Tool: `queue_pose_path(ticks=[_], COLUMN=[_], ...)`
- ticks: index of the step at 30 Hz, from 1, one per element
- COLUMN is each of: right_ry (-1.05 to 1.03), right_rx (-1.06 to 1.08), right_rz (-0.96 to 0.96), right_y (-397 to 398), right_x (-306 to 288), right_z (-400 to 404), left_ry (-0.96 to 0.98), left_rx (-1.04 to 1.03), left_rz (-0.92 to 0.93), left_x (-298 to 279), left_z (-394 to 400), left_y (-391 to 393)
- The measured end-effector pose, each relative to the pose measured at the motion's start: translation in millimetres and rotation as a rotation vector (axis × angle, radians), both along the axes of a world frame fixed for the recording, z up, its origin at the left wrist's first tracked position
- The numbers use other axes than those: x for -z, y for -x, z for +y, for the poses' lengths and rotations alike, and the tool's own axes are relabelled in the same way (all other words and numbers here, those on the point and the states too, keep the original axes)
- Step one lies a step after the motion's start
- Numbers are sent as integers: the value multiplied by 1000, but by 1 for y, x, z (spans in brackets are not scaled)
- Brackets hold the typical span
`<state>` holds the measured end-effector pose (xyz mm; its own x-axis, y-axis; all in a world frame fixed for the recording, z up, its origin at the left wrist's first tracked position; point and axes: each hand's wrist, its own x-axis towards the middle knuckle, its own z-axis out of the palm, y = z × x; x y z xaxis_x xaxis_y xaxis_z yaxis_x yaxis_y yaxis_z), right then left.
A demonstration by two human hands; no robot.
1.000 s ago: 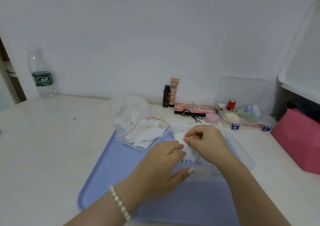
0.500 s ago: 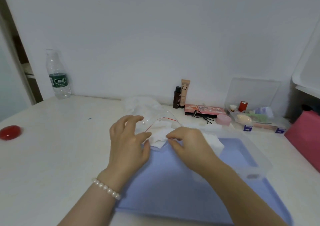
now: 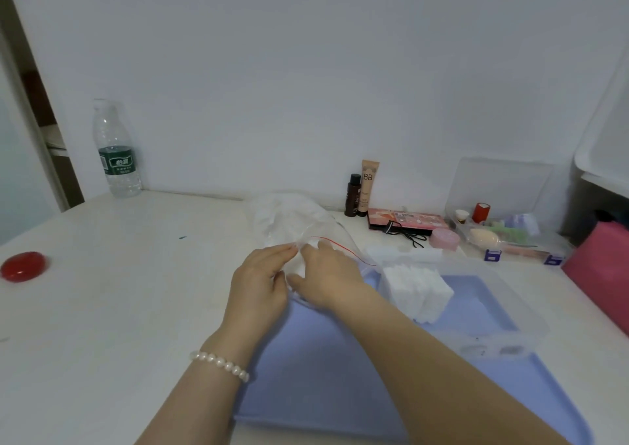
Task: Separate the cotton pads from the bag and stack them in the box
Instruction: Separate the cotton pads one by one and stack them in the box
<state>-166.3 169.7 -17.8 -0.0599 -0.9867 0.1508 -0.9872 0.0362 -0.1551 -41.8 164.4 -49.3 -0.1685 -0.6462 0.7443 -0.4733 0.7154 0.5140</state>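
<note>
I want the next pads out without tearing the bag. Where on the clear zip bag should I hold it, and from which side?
Hold the clear zip bag by its mouth, near the red zip line, probably from the near side, where the opening faces. The left hand and right hand are already there. The far end looks crumpled and slack, so it would likely give little control.

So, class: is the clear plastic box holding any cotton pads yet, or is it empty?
Not empty: a stack of white cotton pads stands inside the clear plastic box.
</note>
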Motion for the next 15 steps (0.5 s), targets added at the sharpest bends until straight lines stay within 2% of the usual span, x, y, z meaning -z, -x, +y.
queue_pose_path(ticks=[5, 11, 15], right_ry=[-114, -19, 42], right_rx=[-4, -17, -41], right_rz=[115, 218, 196], right_y=[2, 5, 8], right_x=[-1, 4, 2], right_z=[-13, -14, -7], left_ry=[4, -68, -100], left_rx=[-3, 3, 8], left_rz=[6, -6, -2], left_x=[-1, -2, -5], left_z=[-1, -1, 2], left_y=[0, 0, 2])
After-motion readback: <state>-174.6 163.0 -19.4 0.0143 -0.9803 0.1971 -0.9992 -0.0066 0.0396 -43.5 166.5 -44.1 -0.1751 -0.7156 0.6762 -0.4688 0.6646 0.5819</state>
